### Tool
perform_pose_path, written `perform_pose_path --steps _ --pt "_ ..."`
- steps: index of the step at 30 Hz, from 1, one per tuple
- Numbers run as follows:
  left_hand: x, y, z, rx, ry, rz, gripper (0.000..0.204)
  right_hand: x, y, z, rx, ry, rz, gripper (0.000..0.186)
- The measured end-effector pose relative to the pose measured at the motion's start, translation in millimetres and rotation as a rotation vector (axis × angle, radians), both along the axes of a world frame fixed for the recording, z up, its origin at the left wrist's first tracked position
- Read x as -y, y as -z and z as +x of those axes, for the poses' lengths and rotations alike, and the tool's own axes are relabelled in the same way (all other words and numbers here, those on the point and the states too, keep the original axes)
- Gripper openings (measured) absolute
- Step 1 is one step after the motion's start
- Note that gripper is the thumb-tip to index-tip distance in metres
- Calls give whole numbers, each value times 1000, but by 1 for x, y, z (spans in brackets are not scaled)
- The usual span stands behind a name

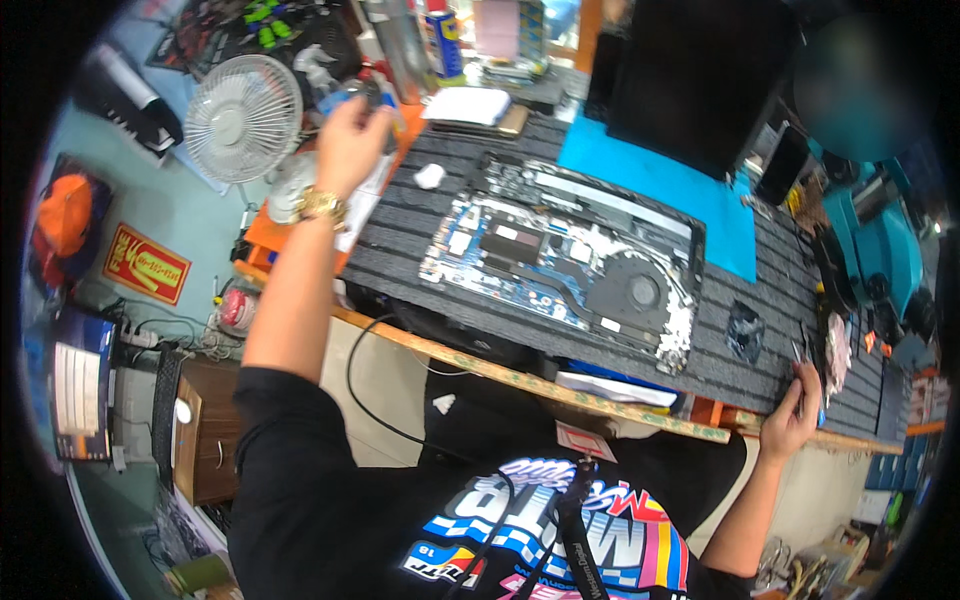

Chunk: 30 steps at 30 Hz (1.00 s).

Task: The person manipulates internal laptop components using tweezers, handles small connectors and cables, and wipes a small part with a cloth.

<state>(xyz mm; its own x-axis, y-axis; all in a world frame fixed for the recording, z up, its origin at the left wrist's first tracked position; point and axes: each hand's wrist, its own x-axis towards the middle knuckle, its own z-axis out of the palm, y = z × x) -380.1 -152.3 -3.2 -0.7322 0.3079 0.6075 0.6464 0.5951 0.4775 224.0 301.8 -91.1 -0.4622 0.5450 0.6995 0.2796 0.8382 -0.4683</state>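
Observation:
An opened laptop base lies on the ribbed grey mat, its blue circuit board, black cooling fan and heat pipe bare. My left hand, with a gold watch on the wrist, reaches to the far left beside a white desk fan. Its fingers are bent around something small and dark among the clutter there, which I cannot make out. At the right front edge of the bench, my right hand is closed on a slim tool with a blue end. Neither hand touches the laptop base.
A black screen stands behind a blue mat. A crumpled dark plastic piece lies right of the laptop base, a white wad to its left. A teal microscope-like device stands far right. A spray can stands at the back.

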Motion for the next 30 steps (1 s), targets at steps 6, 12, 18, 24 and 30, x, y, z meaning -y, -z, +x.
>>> perform_pose_path --steps 6,12,18,24,30 --pt "-27 -48 185 582 824 580 29 4 -3 -4 -54 -42 -52 26" --pt "-53 -14 296 715 1065 380 52 7 -6 -12 -70 -23 -28 23" --pt "-101 9 341 325 1407 340 39 9 -7 -14 -75 -35 -6 21" --pt "-119 -17 362 108 1643 363 18 11 -8 -14 -115 -44 -30 21" --pt "-123 -22 377 119 1597 454 12 9 -7 -14 -99 -58 -13 22"
